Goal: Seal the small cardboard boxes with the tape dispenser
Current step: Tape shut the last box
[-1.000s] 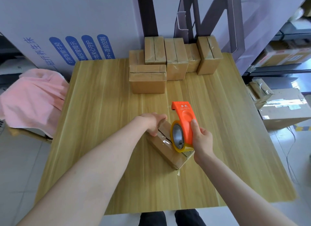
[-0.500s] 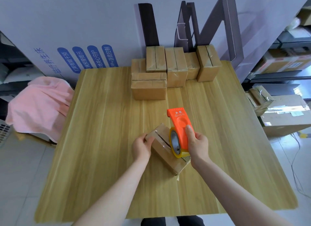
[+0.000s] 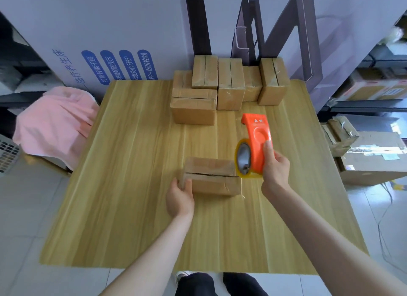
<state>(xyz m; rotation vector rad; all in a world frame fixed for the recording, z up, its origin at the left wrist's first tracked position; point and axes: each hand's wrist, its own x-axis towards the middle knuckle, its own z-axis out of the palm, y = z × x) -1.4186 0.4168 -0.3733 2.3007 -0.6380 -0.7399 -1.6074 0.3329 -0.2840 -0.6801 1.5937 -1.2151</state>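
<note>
A small cardboard box is laid near the middle of the wooden table, its left end grasped by the left hand. The orange tape dispenser is gripped by the right hand at the box's right end. More boxes are grouped at the far edge.

The big white carton behind the table carries blue characters, "磁疗养生床" — plus four blue ovals with white text, among them "打鼾智能干预" and "PP+语音控制". The orange tape dispenser bears a small mark — too small to read.
</note>
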